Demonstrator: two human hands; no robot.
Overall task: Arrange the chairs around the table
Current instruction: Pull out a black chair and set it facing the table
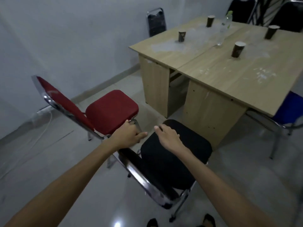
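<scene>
touching fingers [129,126]: red chair [111,110] seat edge

Two bare arms with no sleeves. The left hand [127,135] and right hand [167,138] wear no rings, watch or gloves. Dark shoes [209,220] show at the bottom.

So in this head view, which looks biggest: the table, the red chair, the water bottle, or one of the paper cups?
1. table
2. red chair, though it stands nearer the camera, which flatters it
3. water bottle
4. paper cup, shorter than the bottle beside it
</scene>
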